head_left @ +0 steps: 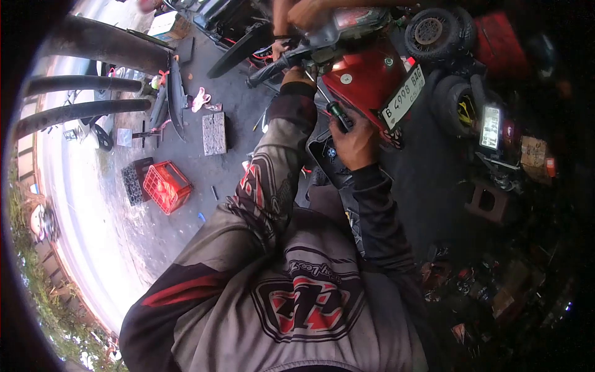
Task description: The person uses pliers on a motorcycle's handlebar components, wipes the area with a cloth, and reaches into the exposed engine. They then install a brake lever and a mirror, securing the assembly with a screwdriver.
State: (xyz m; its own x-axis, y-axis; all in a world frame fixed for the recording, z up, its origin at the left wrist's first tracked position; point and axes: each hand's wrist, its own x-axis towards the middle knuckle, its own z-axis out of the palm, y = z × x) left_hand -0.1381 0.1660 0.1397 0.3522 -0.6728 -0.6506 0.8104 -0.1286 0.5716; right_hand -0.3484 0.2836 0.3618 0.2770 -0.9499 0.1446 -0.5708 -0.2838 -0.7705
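My right hand is closed around the green-and-black handle of a screwdriver. The screwdriver's thin shaft slants up and left toward the motorbike's handlebar. Up by that handlebar, my left hand has its fingers curled near the shaft's tip; what they grip is hidden. The red front panel of the motorbike lies just right of the shaft, with a white number plate on it. Below the panel and beside my right wrist is a dark tray-like part.
Another person's hand and forearm reach in over the handlebar. A red crate and a grey block sit on the floor at left. Wheels and a second motorbike's plate are at right. Loose parts lie at lower right.
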